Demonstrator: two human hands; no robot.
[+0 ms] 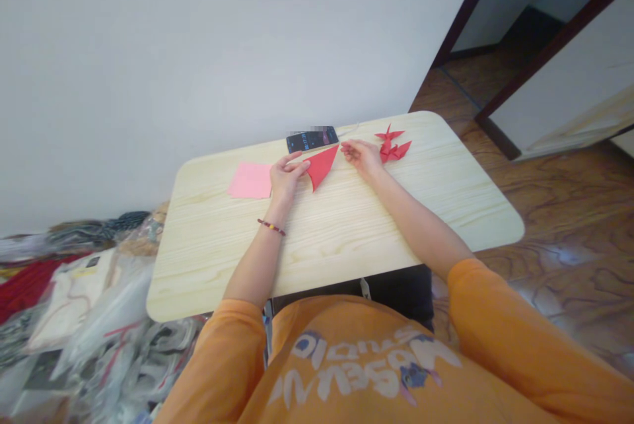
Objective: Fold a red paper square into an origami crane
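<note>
fingers of my left hand (286, 179) sit half curled, their tips against the left edge of the red paper triangle (321, 166), though from here i cannot tell whether they pinch it or only touch it. my right hand (363, 157) lies loosely open, fingertips just beside the triangle's upper point, with no hold that i can make out. the triangle lies flat on the table (317, 252) between both hands, just short of a black phone (312, 140). it looks like thin folded paper: very light, soft at the corners, apt to slide or crease, so i'd judge it best taken by its long edges with a gentle pinch. the table is pale wood-grain with rounded corners, and looks smooth. a pink paper square (250, 180) lies left of my hand, red folded paper figures (391, 145) to the right. an orange sleeve (515, 338) covers my right arm. plastic bags and cloth (99, 305) heap beside the table, and wood-patterned flooring (559, 212) runs to a doorway (495, 14).
</note>
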